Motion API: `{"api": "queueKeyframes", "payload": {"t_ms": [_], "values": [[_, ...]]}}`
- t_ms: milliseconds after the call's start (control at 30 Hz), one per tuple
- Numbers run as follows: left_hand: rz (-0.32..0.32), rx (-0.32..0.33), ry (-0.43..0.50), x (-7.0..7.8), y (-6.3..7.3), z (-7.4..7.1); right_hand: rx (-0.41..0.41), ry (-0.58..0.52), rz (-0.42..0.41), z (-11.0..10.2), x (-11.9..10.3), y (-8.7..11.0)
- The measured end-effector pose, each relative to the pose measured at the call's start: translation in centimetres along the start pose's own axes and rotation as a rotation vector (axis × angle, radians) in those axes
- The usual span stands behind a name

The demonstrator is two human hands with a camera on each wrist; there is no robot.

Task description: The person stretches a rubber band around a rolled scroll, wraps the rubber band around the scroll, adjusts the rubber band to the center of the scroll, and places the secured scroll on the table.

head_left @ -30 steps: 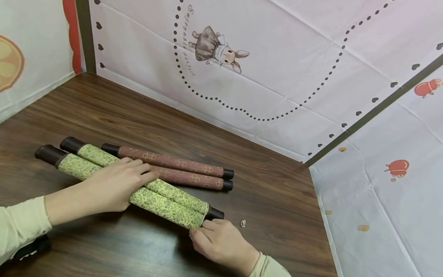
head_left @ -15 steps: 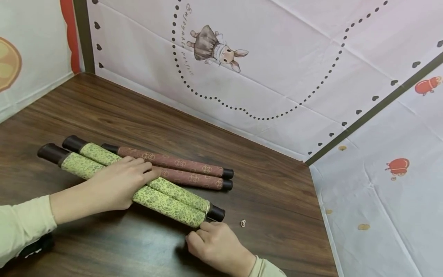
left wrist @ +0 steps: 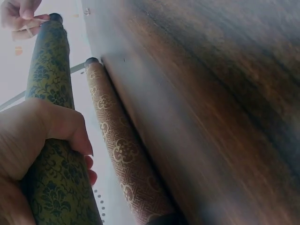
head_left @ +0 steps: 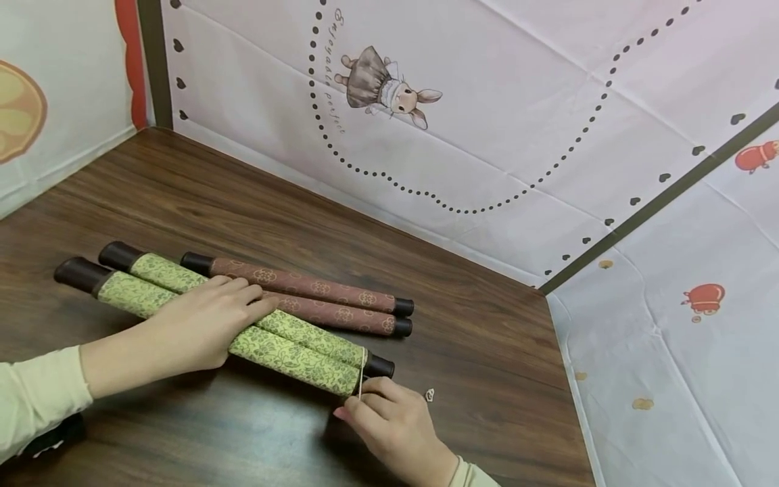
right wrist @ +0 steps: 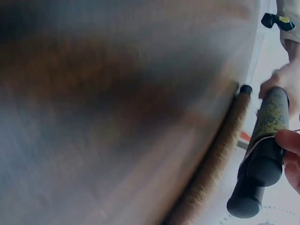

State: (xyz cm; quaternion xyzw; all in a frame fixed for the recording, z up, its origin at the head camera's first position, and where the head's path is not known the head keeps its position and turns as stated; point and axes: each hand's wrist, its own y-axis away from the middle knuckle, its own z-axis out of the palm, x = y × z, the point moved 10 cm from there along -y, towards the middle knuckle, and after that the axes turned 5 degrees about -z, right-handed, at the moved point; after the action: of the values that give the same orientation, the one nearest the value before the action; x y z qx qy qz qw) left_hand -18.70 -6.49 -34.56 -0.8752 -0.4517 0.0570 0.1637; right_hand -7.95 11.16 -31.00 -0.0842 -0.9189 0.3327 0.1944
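A green-patterned scroll, rolled from both ends with dark knobs, lies at a slant on the wooden table. My left hand grips it round the middle; in the left wrist view its thumb lies over the green roll. At the scroll's near right end, my right hand pinches a thin pale elastic band. The band runs from the far roll's edge to my fingers; the right wrist view shows it beside the dark knobs. Behind lies a brown-patterned double scroll, partly hidden by my left hand.
A small pale scrap lies on the table right of my right hand. Printed cloth walls stand at the back and both sides. A black object shows under my left sleeve.
My right fingers have drawn the band out from the scroll's end, so it now shows stretched between roll and fingers. The left hand keeps its grip; the brown scroll has not moved.
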Motion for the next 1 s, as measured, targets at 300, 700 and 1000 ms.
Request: {"api": "queueKeyframes", "payload": {"t_ms": [300, 700, 1000], "values": [[-0.010, 0.050, -0.013, 0.0, -0.1, -1.4, 0.112, 0.153, -0.113, -2.4, -0.4, -2.2], [-0.067, 0.040, 0.026, -0.2, -0.6, -1.5, 0.142, -0.028, -0.066, -0.4, -0.8, -1.6], [-0.085, 0.056, 0.043, -0.2, -0.8, -2.0, 0.105, -0.090, 0.074, 0.7, 0.1, -1.1]]}}
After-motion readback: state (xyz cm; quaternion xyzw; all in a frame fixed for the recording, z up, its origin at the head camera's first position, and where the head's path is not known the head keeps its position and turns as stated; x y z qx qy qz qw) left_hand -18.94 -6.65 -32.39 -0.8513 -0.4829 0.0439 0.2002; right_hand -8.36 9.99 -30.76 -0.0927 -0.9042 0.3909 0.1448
